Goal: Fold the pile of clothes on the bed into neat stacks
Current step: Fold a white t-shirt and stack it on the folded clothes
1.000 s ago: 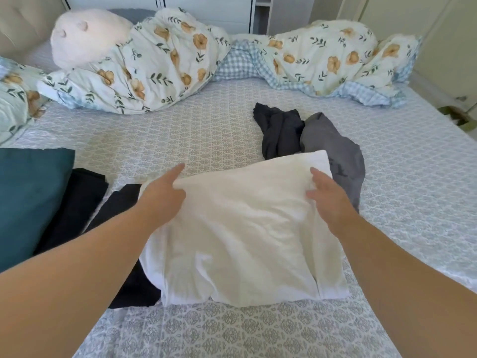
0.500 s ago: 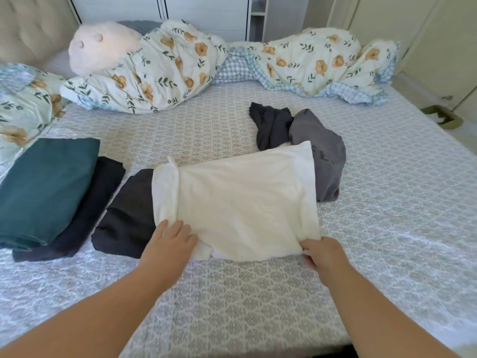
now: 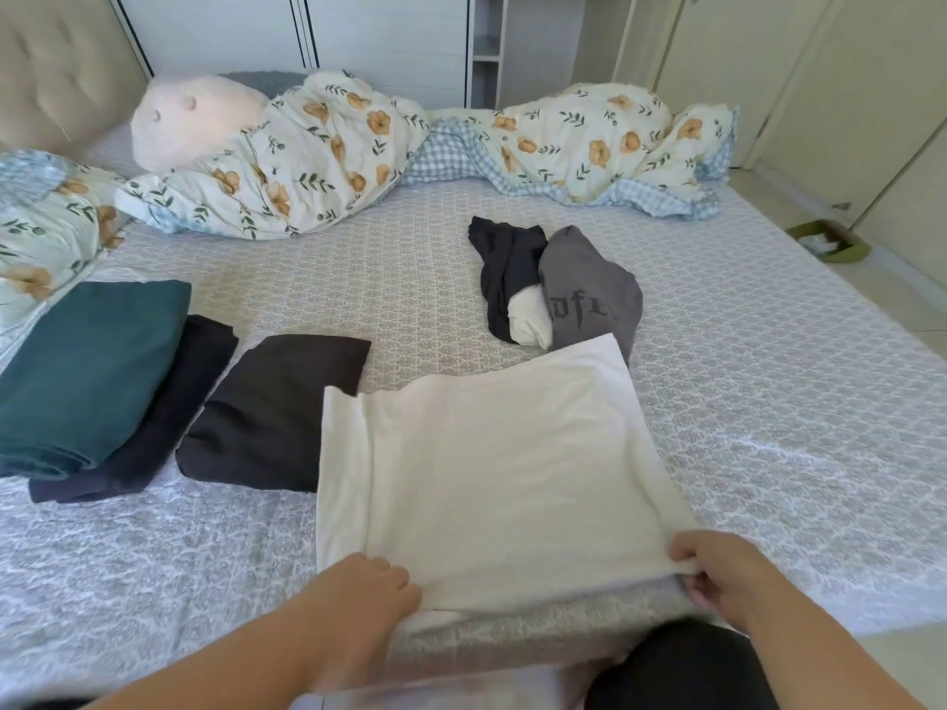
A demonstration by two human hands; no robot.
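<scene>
Both hands grasp the near edge of the white garment (image 3: 502,468) on the bed (image 3: 768,402): the left hand (image 3: 366,589) its left corner, the right hand (image 3: 717,571) its right corner.

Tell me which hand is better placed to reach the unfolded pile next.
Right. The right hand pinches the white shirt at its near right corner, on the same side as the unfolded pile. The left hand holds the opposite corner, farther away.

Daylit room: tufted headboard (image 3: 56,58), white wardrobe (image 3: 358,33), cream doors (image 3: 820,94).
</scene>
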